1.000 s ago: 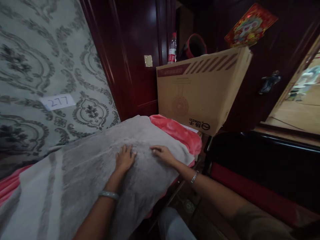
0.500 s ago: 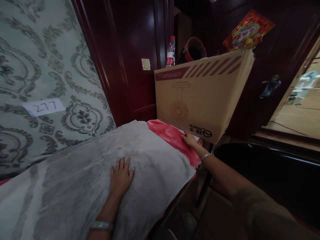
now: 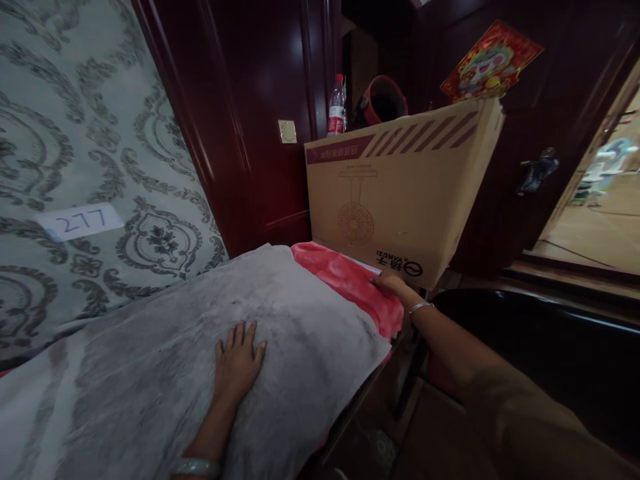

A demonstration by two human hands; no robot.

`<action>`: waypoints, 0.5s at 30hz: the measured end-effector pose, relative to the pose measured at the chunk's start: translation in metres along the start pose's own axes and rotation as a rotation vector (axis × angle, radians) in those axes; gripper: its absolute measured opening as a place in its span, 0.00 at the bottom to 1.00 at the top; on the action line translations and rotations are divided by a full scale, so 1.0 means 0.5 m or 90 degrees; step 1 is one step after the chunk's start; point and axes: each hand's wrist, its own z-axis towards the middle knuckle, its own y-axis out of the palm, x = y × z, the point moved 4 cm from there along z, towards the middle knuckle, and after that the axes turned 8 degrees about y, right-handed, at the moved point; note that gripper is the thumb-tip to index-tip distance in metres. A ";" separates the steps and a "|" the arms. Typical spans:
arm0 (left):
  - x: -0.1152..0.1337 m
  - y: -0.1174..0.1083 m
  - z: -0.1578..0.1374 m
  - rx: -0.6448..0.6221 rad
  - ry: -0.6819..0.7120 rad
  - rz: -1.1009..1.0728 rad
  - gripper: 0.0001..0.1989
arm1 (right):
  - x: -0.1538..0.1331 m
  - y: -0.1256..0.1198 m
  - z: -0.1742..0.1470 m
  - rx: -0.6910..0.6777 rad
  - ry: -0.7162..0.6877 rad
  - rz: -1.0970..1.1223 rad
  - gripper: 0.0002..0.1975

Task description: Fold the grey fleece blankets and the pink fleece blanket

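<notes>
Left hand [image 3: 237, 363] lay flat, holding nothing, on the near gray blanket [image 3: 295, 350]. Right hand [image 3: 393, 283] was at the pink cloth's [image 3: 345, 273] far right edge by the cardboard fan box [image 3: 400, 193], grip unclear. Straightening seemed underway, next needing gentle tugs

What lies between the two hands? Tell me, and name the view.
From the left hand to the right hand, the head view shows gray blanket, then pink fabric.

We record a pale grey-green left-wrist bangle [image 3: 196, 466], a slim silvery right-wrist bangle [image 3: 421, 306] and an olive-brown right sleeve [image 3: 520, 413].
</notes>
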 end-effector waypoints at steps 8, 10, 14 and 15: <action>0.001 -0.001 0.002 0.004 -0.001 0.011 0.29 | -0.122 -0.043 -0.175 0.059 -0.202 0.124 0.22; 0.002 -0.004 0.003 0.004 0.001 0.019 0.29 | -0.179 0.001 -0.275 -0.030 -0.372 0.185 0.22; 0.006 -0.012 0.002 0.002 0.004 0.027 0.28 | -0.237 0.081 -0.415 -0.192 -0.584 0.216 0.11; 0.006 -0.013 0.001 -0.001 0.005 0.028 0.28 | -0.235 0.081 -0.413 -0.180 -0.575 0.225 0.10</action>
